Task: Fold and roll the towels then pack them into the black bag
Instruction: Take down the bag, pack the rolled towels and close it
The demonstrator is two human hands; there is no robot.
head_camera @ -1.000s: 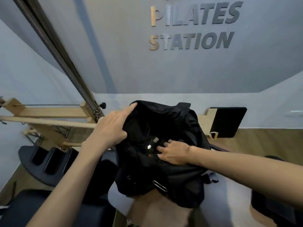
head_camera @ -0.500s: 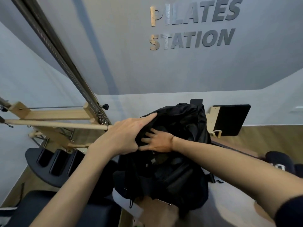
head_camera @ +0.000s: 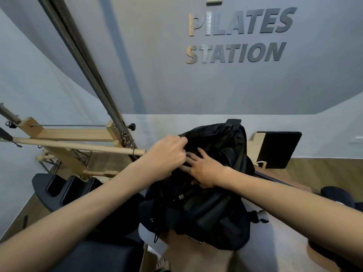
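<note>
Bag (head_camera: 216, 197): black, slumped on the worktop (head_camera: 275, 250), its mouth drawn more closed than a second ago, when the opening gaped and showed the inside. Judged: packing is at or near its end and closing is in hand. Left hand (head_camera: 167, 154): risen to the bag's top edge, fingers curled and pinching the fabrics. Right hand (head_camera: 204, 169): just beside the left, moved up from the bag's middle, fingers spread flat and pressing the cloth, gripping nothing. Towels: none visible; whether inside cannot be told. Bag body hangs below both hands.
</note>
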